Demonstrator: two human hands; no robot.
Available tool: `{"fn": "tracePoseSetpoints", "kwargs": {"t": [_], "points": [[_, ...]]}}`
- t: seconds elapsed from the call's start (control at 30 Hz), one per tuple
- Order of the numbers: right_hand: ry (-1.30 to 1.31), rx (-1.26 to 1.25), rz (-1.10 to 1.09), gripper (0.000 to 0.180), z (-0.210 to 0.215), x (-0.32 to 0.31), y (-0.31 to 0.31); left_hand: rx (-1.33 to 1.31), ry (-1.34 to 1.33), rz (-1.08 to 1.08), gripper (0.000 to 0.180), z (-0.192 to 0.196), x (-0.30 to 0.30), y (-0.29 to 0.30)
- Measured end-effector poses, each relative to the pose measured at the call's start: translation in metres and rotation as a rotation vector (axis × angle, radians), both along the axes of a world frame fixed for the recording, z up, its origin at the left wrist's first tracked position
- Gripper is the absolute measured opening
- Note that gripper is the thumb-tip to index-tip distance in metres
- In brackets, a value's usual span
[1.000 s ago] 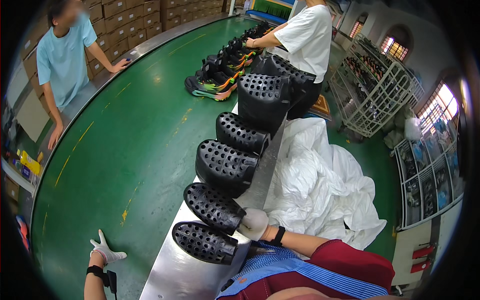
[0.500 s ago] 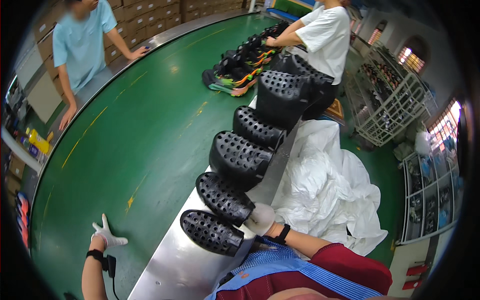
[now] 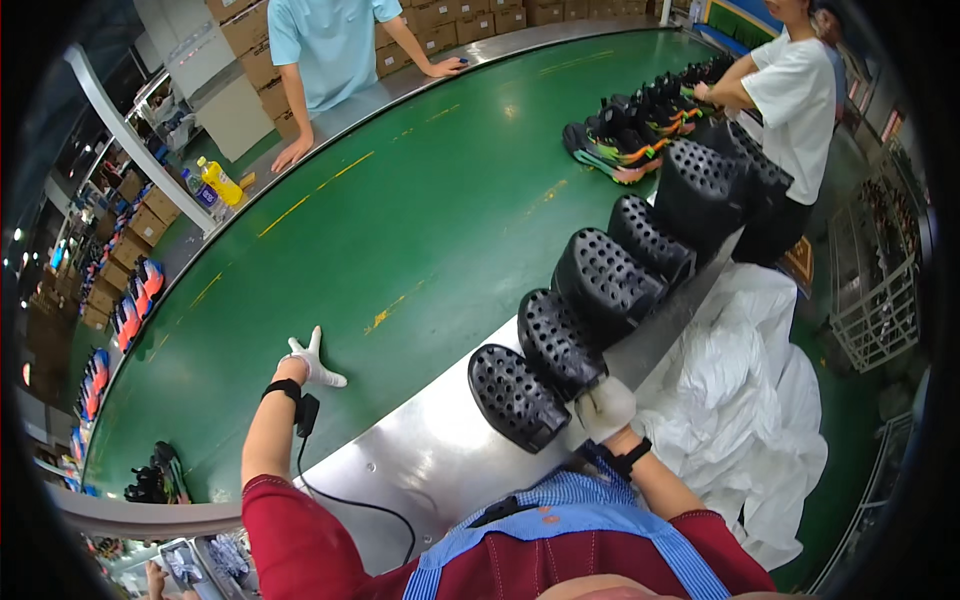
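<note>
My left hand (image 3: 317,363), in a white glove, is over the green conveyor belt (image 3: 420,230) with its fingers spread and nothing in them. To the right, my gloved right hand (image 3: 607,410) is up against the near ends of two black clog-shaped pieces with round holes: the closest piece (image 3: 515,395) and the one beyond it (image 3: 557,338). Its fingers are mostly hidden, so I cannot tell whether it grips either. More such perforated black pieces, including a bulkier one (image 3: 608,275), stand in a row along the metal edge (image 3: 400,445) of the belt.
Black sneakers with bright soles (image 3: 625,145) line the far right of the belt, beside a person in white (image 3: 795,100). Another person in light blue (image 3: 325,50) leans on the opposite edge. White sheeting (image 3: 740,400) lies right of the row. Dark shoes (image 3: 165,475) are at lower left.
My view has swung to the left, so the belt, black pieces and people appear farther right. My left hand stays spread over the belt; my right hand remains at the near pieces.
</note>
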State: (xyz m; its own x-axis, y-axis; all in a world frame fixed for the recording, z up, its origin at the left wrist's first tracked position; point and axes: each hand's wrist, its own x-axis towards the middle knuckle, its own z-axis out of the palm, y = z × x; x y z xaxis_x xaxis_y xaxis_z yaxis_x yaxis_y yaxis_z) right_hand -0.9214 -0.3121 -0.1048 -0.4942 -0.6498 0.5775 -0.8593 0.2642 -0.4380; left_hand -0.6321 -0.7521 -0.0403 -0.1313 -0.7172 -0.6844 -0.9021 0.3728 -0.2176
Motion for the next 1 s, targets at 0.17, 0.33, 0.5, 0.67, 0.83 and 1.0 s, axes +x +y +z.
{"fn": "tracePoseSetpoints", "kwargs": {"t": [0.17, 0.33, 0.5, 0.67, 0.83, 1.0], "points": [[-0.016, 0.077, -0.017, 0.012, -0.007, -0.004, 0.001, -0.08, 0.108, 0.044, 0.144, -0.006, 0.011, 0.003], [-0.059, 0.138, -0.051, 0.019, -0.001, -0.002, 0.002, -0.179, 0.213, 0.035, 0.125, -0.023, 0.039, 0.013], [-0.064, 0.11, -0.048, 0.02, -0.001, -0.003, 0.006, -0.17, 0.222, 0.044, 0.105, -0.023, 0.044, 0.033], [-0.097, 0.068, -0.02, 0.02, 0.003, -0.001, 0.007, -0.127, 0.223, 0.01, 0.1, -0.02, 0.055, 0.038], [-0.1, 0.02, 0.012, 0.021, 0.004, -0.002, 0.009, -0.092, 0.086, 0.013, 0.103, -0.006, 0.041, 0.048], [-0.112, 0.056, 0.044, 0.022, 0.006, -0.005, 0.009, -0.044, 0.035, 0.019, 0.11, 0.008, 0.034, 0.052]]}}
